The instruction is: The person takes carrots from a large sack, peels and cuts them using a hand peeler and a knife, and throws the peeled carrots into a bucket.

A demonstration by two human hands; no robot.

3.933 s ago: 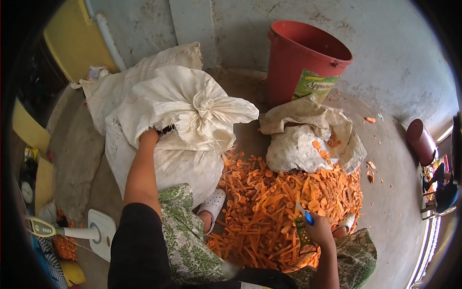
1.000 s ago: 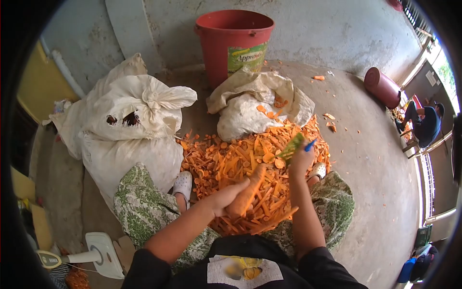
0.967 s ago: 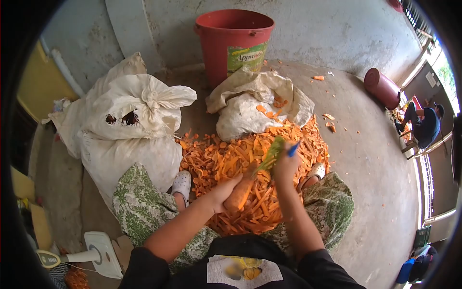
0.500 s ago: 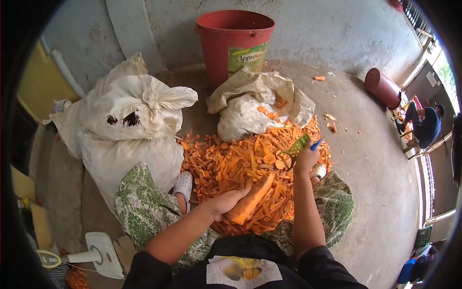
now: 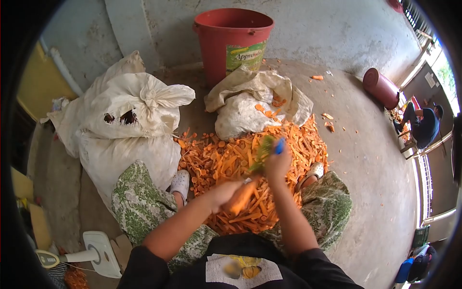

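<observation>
My left hand is closed around a large carrot, held slanting over the heap below. Closed as well, my right hand grips a green peeler with a blue end; motion blurs it. The peeler's lower end is at the carrot's upper end; blur hides whether they touch. Beneath both hands spreads a heap of carrot strips and slices, lying on the floor between my feet.
A pale sack borders the heap, with a red bin behind. Tied white sacks stand at left, near a scale. At far right a person sits near a tipped red bin.
My right hand has swung left and down with the peeler, from beside the heap to the upper end of the carrot. My left hand still holds the carrot in nearly the same place.
</observation>
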